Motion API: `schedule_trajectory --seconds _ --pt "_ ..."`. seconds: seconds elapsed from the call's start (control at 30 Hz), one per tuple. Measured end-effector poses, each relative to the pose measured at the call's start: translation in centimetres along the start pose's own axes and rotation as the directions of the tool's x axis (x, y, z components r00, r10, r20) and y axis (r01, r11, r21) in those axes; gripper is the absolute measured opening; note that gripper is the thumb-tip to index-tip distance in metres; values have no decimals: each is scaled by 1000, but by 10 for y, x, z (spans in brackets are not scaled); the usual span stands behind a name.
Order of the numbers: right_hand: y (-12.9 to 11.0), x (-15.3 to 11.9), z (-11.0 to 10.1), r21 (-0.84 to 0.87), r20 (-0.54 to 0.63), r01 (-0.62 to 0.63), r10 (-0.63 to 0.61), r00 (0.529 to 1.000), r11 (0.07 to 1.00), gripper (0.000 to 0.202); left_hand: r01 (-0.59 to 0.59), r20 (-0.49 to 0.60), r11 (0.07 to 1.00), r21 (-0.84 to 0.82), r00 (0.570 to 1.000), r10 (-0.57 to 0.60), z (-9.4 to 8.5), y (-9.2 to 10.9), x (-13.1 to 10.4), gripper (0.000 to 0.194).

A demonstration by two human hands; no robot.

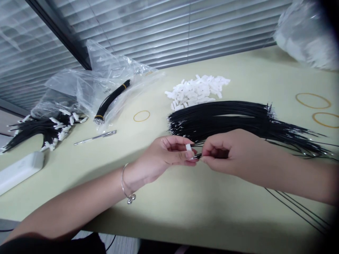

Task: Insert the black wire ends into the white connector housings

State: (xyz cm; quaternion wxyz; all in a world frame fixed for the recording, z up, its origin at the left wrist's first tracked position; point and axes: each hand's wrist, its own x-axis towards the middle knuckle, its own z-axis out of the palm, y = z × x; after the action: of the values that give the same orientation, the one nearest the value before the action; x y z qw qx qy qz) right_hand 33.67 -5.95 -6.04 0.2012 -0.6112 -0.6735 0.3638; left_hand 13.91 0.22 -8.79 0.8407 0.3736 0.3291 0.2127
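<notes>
Pinched between the thumb and fingers of my left hand (169,151) is a small white plastic connector housing (189,150). My right hand (227,151) is closed on thin black wires (198,156), whose ends meet the housing's right side. How far the ends reach inside it I cannot tell. Several long wires (293,208) trail out below my right forearm. Just behind my hands lies a big bundle of black wires (227,116) with silvery terminals at the ends. A pile of white connector housings (198,91) sits behind that bundle.
On the left are wires with white connectors fitted (50,130), a white case (21,171) and a metal pen-like tool (95,137). A banded wire bundle (112,100) lies on a clear plastic bag (79,84). Rubber bands (141,111) and another bag (309,38) are on the table.
</notes>
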Motion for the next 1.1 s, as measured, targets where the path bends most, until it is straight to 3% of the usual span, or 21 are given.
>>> schedule_trajectory --seconds 0.5,0.77,1.1 --pt "0 -3 4 -182 -84 183 -200 976 966 15 18 -15 1000 -5 1000 -18 1 1 -1 30" --pt "-3 -2 5 -62 -34 89 -92 995 994 15 -2 -27 1000 -8 1000 2 1 0 -1 30" --pt "-2 -7 2 -27 3 69 -69 998 997 25 -11 -25 1000 -1 1000 11 1 0 -1 28"
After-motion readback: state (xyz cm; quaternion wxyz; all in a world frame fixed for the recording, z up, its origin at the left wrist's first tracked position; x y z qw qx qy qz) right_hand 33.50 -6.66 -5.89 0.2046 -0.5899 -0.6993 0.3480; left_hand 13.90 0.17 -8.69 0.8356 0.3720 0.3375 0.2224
